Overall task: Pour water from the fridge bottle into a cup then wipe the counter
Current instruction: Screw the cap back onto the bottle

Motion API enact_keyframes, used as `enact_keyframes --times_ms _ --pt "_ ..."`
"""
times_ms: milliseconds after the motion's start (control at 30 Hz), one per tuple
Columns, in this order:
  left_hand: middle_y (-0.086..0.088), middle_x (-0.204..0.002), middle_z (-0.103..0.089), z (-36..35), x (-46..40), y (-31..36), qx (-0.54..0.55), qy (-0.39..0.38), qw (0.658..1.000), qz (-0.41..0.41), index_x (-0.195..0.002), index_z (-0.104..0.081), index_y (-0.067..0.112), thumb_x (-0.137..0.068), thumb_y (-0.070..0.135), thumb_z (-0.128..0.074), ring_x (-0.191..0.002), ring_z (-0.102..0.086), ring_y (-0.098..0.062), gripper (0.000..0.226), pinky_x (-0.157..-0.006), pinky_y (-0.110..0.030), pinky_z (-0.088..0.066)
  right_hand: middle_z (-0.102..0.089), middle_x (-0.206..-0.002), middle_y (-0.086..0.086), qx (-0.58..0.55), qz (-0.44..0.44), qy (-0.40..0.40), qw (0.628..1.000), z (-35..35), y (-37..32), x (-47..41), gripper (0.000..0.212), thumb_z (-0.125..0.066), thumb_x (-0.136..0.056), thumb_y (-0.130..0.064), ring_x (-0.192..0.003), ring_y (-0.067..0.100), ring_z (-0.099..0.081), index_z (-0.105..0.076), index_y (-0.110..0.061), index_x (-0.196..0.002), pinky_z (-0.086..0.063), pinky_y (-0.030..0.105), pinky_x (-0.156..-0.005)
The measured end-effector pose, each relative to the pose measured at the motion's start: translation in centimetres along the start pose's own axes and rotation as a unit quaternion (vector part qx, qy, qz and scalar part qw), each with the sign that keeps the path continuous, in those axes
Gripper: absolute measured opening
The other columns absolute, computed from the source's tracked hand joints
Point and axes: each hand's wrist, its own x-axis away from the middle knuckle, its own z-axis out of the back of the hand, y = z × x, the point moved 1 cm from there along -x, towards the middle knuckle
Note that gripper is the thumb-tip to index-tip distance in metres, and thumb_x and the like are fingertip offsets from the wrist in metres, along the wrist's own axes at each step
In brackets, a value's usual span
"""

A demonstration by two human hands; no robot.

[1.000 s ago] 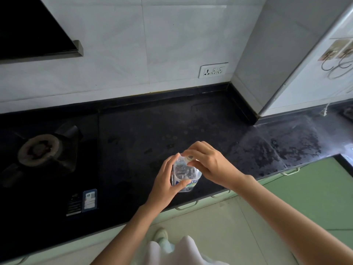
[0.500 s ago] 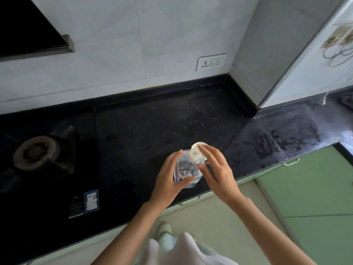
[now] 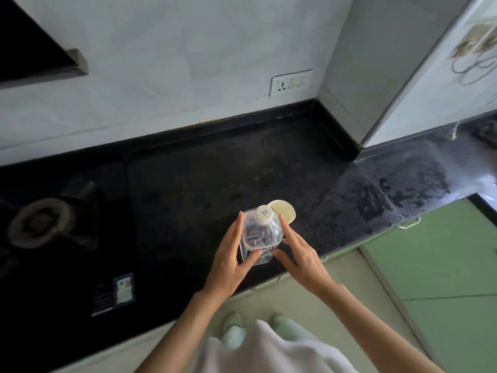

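A clear plastic water bottle (image 3: pixel 259 234) with a white cap stands upright on the black counter (image 3: pixel 188 184), near its front edge. My left hand (image 3: pixel 231 261) holds its left side, with the thumb across the label. My right hand (image 3: pixel 298 255) presses its right side with straight fingers, the thumb near the base. The cap sits on the bottle's neck. A cream cup (image 3: pixel 283 212) stands right behind the bottle to its right, partly hidden by the bottle and by my right fingertips.
A gas burner (image 3: pixel 40 224) sits on the cooktop at the left, with a sticker (image 3: pixel 122 289) near the front. A wall socket (image 3: pixel 291 82) is above the counter. A white appliance wall (image 3: pixel 376 76) closes the right corner. The counter to the right (image 3: pixel 390 189) looks wet.
My right hand has come off the bottle's cap and dropped to the bottle's right side. The cup behind the bottle has come into view. The bottle stays in place.
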Motion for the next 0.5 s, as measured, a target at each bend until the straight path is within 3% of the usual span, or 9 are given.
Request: enact_keyframes --times_ms 100,133,233,367,433,500 --pt "0.015 -0.155 -0.026 0.0 0.0 1.0 0.033 0.06 0.997 0.028 -0.151 -0.009 0.042 -0.086 0.046 -0.063 -0.141 -0.031 -0.007 0.085 -0.111 -0.036 -0.037 -0.04 -0.145 -0.013 -0.032 0.046 0.006 0.998 0.7 -0.3 -1.5 0.066 -0.045 -0.093 -0.048 -0.123 0.015 -0.053 -0.008 -0.051 -0.147 -0.05 0.037 -0.096" --pt "0.016 -0.154 -0.028 0.1 -0.1 1.6 0.045 0.085 0.995 0.036 -0.151 -0.011 0.041 -0.085 0.046 -0.064 -0.14 -0.033 -0.007 0.085 -0.11 -0.037 -0.039 -0.041 -0.145 -0.011 -0.042 0.056 -0.001 0.998 1.1 -0.3 -2.0 0.064 -0.044 -0.093 -0.049 -0.123 0.015 -0.053 -0.01 -0.051 -0.147 -0.051 0.04 -0.094" --pt "0.021 -0.147 -0.036 0.2 -0.1 3.8 0.087 0.165 0.981 0.058 -0.148 -0.016 0.047 -0.082 0.044 -0.067 -0.132 -0.044 -0.003 0.083 -0.101 -0.027 -0.046 -0.042 -0.146 -0.011 -0.074 0.094 -0.022 0.993 2.2 -1.2 -3.7 0.059 -0.042 -0.094 -0.05 -0.121 0.012 -0.055 -0.016 -0.049 -0.147 -0.052 0.037 -0.095" --pt "0.006 -0.14 -0.051 -0.1 0.3 6.6 0.148 0.247 0.953 0.088 -0.138 -0.025 0.056 -0.084 0.035 -0.071 -0.118 -0.057 -0.004 0.074 -0.086 -0.019 -0.051 -0.045 -0.141 -0.008 -0.122 0.156 -0.026 0.98 3.4 -2.2 -5.5 0.054 -0.047 -0.096 -0.041 -0.123 -0.004 -0.045 -0.03 -0.031 -0.146 -0.037 0.012 -0.101" --pt "0.004 -0.134 -0.056 -1.4 2.7 8.4 0.159 0.365 0.91 0.117 -0.137 -0.029 0.051 -0.081 0.029 -0.068 -0.112 -0.06 -0.002 0.072 -0.082 -0.017 -0.051 -0.042 -0.138 -0.011 -0.152 0.209 -0.115 0.959 3.8 -3.2 -5.0 0.054 -0.045 -0.097 -0.042 -0.122 -0.003 -0.046 -0.029 -0.034 -0.147 -0.04 0.013 -0.099" --pt "0.008 -0.126 -0.061 -1.4 2.8 8.9 0.18 0.378 0.9 0.125 -0.141 -0.031 0.043 -0.082 0.024 -0.068 -0.108 -0.062 0.001 0.072 -0.079 -0.014 -0.05 -0.038 -0.134 -0.014 -0.169 0.194 -0.119 0.959 3.5 -3.6 -5.3 0.054 -0.041 -0.096 -0.048 -0.123 0.0 -0.045 -0.025 -0.039 -0.147 -0.043 0.021 -0.1"
